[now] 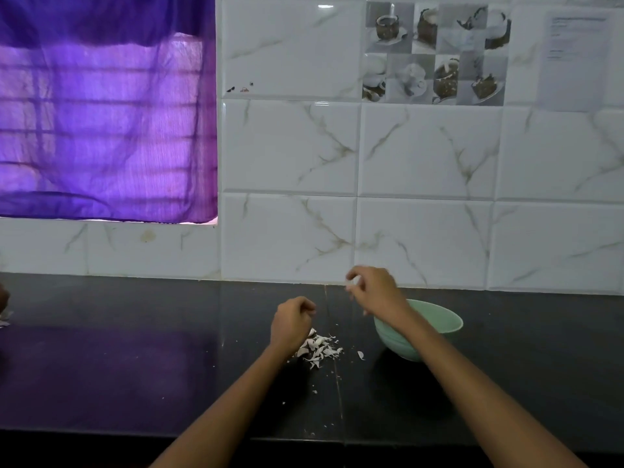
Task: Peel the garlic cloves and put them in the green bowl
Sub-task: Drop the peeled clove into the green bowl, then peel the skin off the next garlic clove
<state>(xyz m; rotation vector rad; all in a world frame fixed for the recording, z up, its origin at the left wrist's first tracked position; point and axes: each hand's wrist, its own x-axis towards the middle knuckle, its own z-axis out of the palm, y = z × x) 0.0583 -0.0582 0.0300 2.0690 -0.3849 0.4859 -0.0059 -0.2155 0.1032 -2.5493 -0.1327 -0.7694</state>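
A pale green bowl (445, 324) stands on the black counter (135, 366), partly behind my right forearm; its inside is hidden. My right hand (374, 292) is raised just left of the bowl and pinches a small white garlic clove (351, 282) between thumb and fingertips. My left hand (292, 322) hovers with curled fingers over a heap of white garlic skins (319, 349); I cannot see anything held in it. One loose white piece (360, 355) lies between the heap and the bowl.
A tiled wall rises right behind the counter. A purple curtain (101, 113) covers a window at the upper left. Something brownish with white scraps (4, 309) sits at the counter's far left edge. Small skin flakes dot the counter toward its front edge.
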